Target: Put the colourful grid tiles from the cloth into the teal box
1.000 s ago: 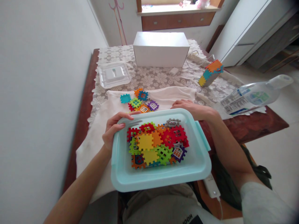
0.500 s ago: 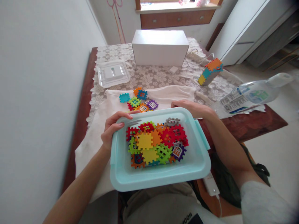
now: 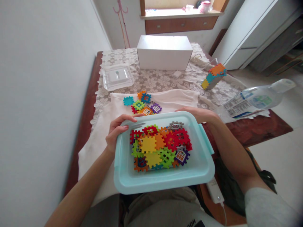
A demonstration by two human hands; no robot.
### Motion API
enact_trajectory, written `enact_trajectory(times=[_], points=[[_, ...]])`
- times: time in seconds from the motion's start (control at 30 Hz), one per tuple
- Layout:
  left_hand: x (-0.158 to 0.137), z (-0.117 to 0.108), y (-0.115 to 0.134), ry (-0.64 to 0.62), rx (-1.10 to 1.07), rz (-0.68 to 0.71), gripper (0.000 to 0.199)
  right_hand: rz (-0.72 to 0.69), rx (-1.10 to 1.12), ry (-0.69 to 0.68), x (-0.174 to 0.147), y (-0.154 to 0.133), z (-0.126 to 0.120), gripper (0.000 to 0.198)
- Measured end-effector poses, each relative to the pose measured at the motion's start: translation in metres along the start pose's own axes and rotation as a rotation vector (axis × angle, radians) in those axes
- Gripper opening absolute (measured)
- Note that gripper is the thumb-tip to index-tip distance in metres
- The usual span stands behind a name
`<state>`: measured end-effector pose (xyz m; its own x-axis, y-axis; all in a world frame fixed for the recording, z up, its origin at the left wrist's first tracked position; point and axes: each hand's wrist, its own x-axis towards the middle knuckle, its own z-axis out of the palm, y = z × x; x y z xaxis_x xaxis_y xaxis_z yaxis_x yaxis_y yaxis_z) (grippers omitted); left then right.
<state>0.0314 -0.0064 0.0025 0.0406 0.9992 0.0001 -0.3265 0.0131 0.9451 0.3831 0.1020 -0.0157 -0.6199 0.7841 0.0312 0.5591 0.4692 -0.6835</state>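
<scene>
A light-blue plastic tub (image 3: 163, 184) is tilted towards me above the near edge of the table. Inside lie several interlocking building tiles (image 3: 149, 144) in yellow, red, orange, green, purple and grey, some with window lattices. My left hand (image 3: 117, 129) grips the tub's far-left corner, thumb over the rim. Behind the far-right rim is my right hand (image 3: 197, 114), its fingers mostly hidden by the tub, so their hold cannot be made out. Just beyond the tub, a small pile of tiles (image 3: 144, 105) rests on a white cloth (image 3: 99, 151).
A clear lid (image 3: 118, 78) and a white box (image 3: 165, 56) stand farther back on the lace-covered table. To the right are an assembled tile block (image 3: 214, 76) and a large clear bottle (image 3: 255, 99). A white power strip (image 3: 215, 190) lies beside me, below the tub.
The view has shifted slightly. My right hand sits a little lower behind the rim, its fingers more covered. My left hand keeps its grip on the tub.
</scene>
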Motion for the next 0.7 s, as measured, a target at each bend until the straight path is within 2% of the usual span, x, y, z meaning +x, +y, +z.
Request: enact_trajectory(times=[0.1,0.23,0.33,0.4,0.5,0.57,0.63,0.7], points=[[0.000,-0.001,-0.001,-0.010,-0.003,0.001,0.022,0.006,0.039,-0.153,0.003,0.011,-0.004,0.011],[0.002,-0.005,-0.006,-0.055,-0.005,0.042,0.024,0.044,0.110,0.057,0.009,0.021,-0.005,0.019],[0.003,-0.008,-0.008,-0.071,-0.014,0.062,0.025,0.013,0.201,0.200,0.013,0.021,-0.002,0.024],[0.003,-0.008,-0.007,-0.069,-0.013,0.058,0.025,-0.021,0.298,0.382,0.017,0.020,0.002,0.028],[0.003,-0.009,-0.006,-0.076,-0.004,0.043,0.024,-0.065,0.471,0.755,0.022,0.019,0.005,0.028],[0.002,-0.010,-0.005,-0.087,0.003,0.041,0.024,-0.097,0.612,0.908,0.023,0.017,0.006,0.028],[0.002,-0.011,-0.006,-0.093,0.002,0.044,0.024,-0.138,0.786,0.919,0.022,0.011,0.007,0.028],[0.002,-0.011,-0.006,-0.095,0.000,0.043,0.024,-0.206,0.938,0.849,0.018,-0.001,0.010,0.028]])
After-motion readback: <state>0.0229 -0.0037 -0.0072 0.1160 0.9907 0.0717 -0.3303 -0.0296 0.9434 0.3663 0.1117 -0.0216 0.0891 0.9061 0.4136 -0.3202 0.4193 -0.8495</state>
